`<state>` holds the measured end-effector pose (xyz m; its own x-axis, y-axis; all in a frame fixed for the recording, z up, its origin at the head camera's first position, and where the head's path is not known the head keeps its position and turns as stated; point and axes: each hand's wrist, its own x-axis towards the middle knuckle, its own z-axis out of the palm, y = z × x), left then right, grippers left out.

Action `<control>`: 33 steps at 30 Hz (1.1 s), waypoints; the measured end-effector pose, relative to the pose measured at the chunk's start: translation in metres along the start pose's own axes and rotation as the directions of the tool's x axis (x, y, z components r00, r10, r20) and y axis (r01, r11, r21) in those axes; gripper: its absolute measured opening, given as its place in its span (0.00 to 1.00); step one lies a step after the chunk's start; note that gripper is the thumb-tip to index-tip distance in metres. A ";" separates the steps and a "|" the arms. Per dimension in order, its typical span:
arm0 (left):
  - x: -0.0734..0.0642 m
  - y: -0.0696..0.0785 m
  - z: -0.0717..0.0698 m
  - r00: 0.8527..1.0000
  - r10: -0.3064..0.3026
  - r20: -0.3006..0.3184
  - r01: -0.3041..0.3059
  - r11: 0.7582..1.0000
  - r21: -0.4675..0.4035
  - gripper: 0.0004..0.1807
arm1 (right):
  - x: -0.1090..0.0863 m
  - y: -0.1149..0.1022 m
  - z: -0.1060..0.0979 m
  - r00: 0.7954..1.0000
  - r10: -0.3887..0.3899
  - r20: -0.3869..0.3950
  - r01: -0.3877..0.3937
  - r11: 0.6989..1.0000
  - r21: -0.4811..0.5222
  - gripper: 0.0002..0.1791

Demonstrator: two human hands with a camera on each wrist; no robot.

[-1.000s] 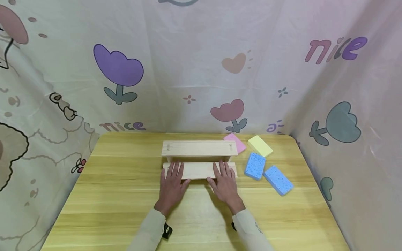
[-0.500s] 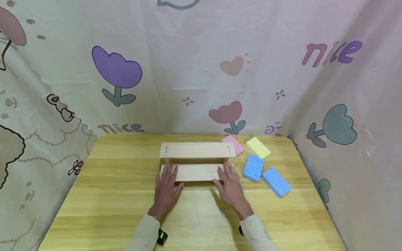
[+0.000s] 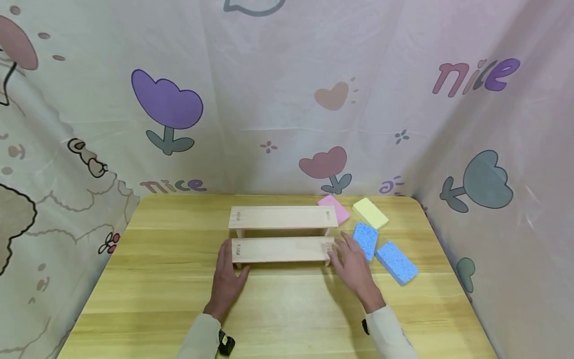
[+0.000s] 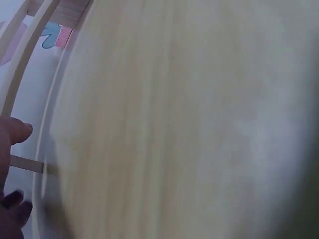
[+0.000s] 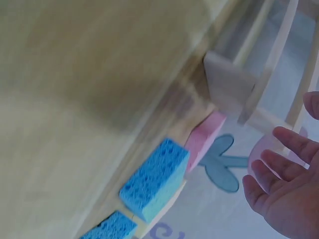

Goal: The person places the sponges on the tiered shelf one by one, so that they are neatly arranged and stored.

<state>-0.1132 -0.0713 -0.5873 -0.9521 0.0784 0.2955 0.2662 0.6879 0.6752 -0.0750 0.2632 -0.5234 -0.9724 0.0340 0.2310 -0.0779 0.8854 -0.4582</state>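
A pale two-step wooden stand (image 3: 283, 249) sits in the middle of the table, its higher plank behind the lower one. At the left end of the lower plank is my left hand (image 3: 226, 281), fingers alongside the end and thumb near the front edge. My right hand (image 3: 355, 269) is beside the right end, fingers loosely spread and holding nothing. In the right wrist view the fingers (image 5: 279, 169) show apart and relaxed near the stand's side (image 5: 229, 82). The left wrist view catches the left thumb (image 4: 19, 130) close to a plank's edge.
To the right of the stand lie two blue sponges (image 3: 396, 263), a yellow sponge (image 3: 370, 213) and a pink sponge (image 3: 334, 208). My right hand overlaps the nearer blue one in the head view. A patterned curtain (image 3: 251, 99) hangs behind the wooden table (image 3: 148, 279).
Both hands have come off the top of the lower plank and moved outward, the left to its left end, the right past its right end. The stand looks unmoved.
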 end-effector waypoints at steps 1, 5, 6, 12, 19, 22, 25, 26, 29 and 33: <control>0.000 0.000 0.000 1.000 -0.009 0.010 0.009 1.000 -0.027 0.52 | 0.002 0.003 -0.002 1.000 0.003 -0.005 -0.003 1.000 -0.002 0.25; -0.002 -0.003 0.002 1.000 0.010 0.022 -0.009 0.999 -0.053 0.48 | 0.013 0.011 -0.009 1.000 0.018 -0.011 -0.018 1.000 0.000 0.25; -0.002 -0.004 0.002 1.000 0.019 0.019 -0.018 0.998 -0.055 0.47 | 0.016 0.013 -0.011 1.000 0.027 -0.007 -0.027 1.000 0.002 0.25; -0.003 -0.004 -0.002 0.999 0.039 0.026 -0.036 0.994 -0.102 0.45 | 0.036 0.021 -0.021 0.994 0.088 0.072 -0.088 0.996 -0.001 0.29; -0.001 -0.002 -0.005 0.999 0.008 0.035 -0.003 0.990 -0.138 0.44 | 0.064 0.028 -0.028 0.994 0.070 0.086 -0.069 0.997 -0.022 0.30; 0.000 -0.002 -0.005 0.999 -0.005 0.039 0.011 0.989 -0.150 0.45 | 0.076 0.031 -0.029 0.993 0.076 0.094 -0.074 0.997 -0.020 0.30; 0.000 -0.002 -0.006 0.999 -0.017 0.041 0.024 0.986 -0.166 0.45 | 0.086 0.035 -0.027 0.992 0.076 0.101 -0.074 0.997 -0.024 0.29; 0.000 -0.002 -0.006 0.999 -0.023 0.043 0.030 0.985 -0.172 0.45 | 0.088 0.036 -0.026 0.992 0.076 0.103 -0.073 0.997 -0.025 0.29; 0.001 -0.001 -0.006 0.998 -0.046 0.052 0.055 0.982 -0.181 0.44 | 0.096 0.039 -0.023 0.990 0.083 0.118 -0.080 0.996 -0.026 0.28; 0.002 -0.001 -0.005 0.996 -0.072 0.060 0.083 0.978 -0.189 0.44 | 0.107 0.040 -0.020 0.982 0.105 0.154 -0.102 0.994 -0.028 0.27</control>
<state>-0.1144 -0.0754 -0.5835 -0.9762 0.0713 0.2050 0.2103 0.5429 0.8131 -0.1776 0.3119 -0.5001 -0.9974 0.0551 0.0462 0.0281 0.8900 -0.4550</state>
